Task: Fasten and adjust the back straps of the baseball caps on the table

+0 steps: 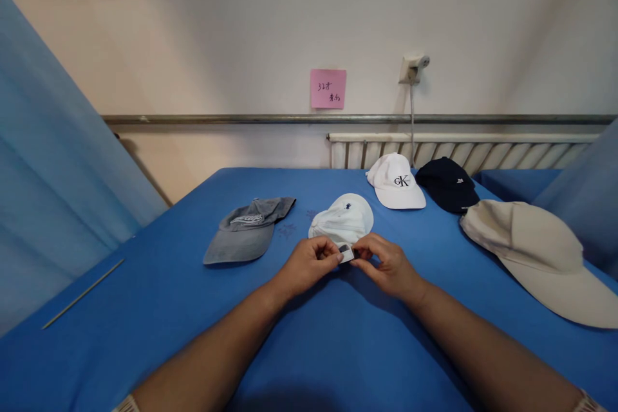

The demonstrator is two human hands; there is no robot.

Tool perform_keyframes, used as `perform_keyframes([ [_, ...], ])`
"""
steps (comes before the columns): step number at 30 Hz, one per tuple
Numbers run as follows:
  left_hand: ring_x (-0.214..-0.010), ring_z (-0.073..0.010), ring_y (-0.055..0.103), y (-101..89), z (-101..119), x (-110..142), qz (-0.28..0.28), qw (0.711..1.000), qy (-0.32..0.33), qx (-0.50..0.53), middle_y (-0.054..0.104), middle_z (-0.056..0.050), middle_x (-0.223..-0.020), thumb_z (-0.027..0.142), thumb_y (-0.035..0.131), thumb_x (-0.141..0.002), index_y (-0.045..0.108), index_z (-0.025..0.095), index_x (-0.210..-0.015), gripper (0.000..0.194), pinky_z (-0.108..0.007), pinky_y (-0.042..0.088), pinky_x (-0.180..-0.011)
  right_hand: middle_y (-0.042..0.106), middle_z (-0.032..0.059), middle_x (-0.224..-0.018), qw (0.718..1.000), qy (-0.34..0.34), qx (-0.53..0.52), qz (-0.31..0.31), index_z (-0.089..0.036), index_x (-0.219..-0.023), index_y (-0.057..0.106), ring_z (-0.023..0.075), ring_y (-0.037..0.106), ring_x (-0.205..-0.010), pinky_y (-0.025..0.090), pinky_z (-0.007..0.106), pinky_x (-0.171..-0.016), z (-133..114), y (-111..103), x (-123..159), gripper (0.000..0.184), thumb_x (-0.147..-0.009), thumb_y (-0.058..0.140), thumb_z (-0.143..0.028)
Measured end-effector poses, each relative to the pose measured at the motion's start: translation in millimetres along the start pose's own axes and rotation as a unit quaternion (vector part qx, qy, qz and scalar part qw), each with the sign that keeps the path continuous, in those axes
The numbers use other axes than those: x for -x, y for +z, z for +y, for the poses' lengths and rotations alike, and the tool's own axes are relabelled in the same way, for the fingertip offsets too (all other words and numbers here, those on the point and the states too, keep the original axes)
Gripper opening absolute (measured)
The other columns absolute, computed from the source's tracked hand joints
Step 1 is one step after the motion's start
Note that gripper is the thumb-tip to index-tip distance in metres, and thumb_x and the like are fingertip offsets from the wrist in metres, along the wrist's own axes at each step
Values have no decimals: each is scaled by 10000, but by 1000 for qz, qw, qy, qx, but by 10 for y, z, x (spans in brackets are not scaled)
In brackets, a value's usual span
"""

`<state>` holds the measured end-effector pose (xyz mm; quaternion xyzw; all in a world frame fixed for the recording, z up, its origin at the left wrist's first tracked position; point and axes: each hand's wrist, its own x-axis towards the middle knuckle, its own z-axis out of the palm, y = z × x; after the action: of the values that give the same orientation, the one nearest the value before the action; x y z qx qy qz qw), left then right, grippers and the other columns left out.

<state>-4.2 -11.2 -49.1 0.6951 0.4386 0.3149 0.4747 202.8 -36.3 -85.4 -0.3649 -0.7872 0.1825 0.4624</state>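
A pale cap (pixel 340 219) with a small dark blue emblem lies in the middle of the blue cover, its brim pointing away from me and its back strap toward me. My left hand (pixel 311 262) pinches the left part of the cap's strap (pixel 346 253) between thumb and fingers. From the other side, my right hand (pixel 386 265) has its fingertips closed on the strap near a dark, shiny piece that looks like a buckle. Fingers partly hide the strap.
A grey cap (pixel 244 235) lies to the left, and a thin stick (pixel 83 294) farther left. At right are a white cap (pixel 393 180) with black letters, a navy cap (pixel 447 185) and a large beige cap (pixel 545 248). Behind stands a radiator (pixel 463 149).
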Motion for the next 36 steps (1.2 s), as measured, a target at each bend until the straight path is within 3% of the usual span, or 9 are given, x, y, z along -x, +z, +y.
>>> perform_keyframes([
  [11, -549, -89, 430, -17, 57, 36, 6, 1000, 10, -15, 522, 11, -604, 347, 656, -738, 597, 138, -677, 226, -199, 331, -498, 639, 54, -915, 1000, -9, 3, -11, -245, -1054, 621, 181, 605, -771, 524, 323, -696, -67, -28, -9, 241, -842, 597, -132],
  [22, -574, -106, 461, -39, 100, 41, -25, 998, 19, -46, 550, 9, -607, 309, 642, -740, 603, 150, -655, 183, -210, 363, -538, 626, 35, -871, 999, -7, -6, -45, -234, -1009, 607, 166, 590, -749, 502, 309, -697, -94, -51, -17, 176, -848, 619, -164],
  [36, -578, -105, 455, -24, 78, 54, -24, 997, 37, -57, 539, 17, -603, 281, 616, -746, 579, 159, -640, 166, -213, 366, -549, 607, 29, -859, 999, -8, -14, -47, -234, -963, 588, 165, 572, -748, 490, 301, -685, -135, -35, -17, 182, -831, 590, -110],
])
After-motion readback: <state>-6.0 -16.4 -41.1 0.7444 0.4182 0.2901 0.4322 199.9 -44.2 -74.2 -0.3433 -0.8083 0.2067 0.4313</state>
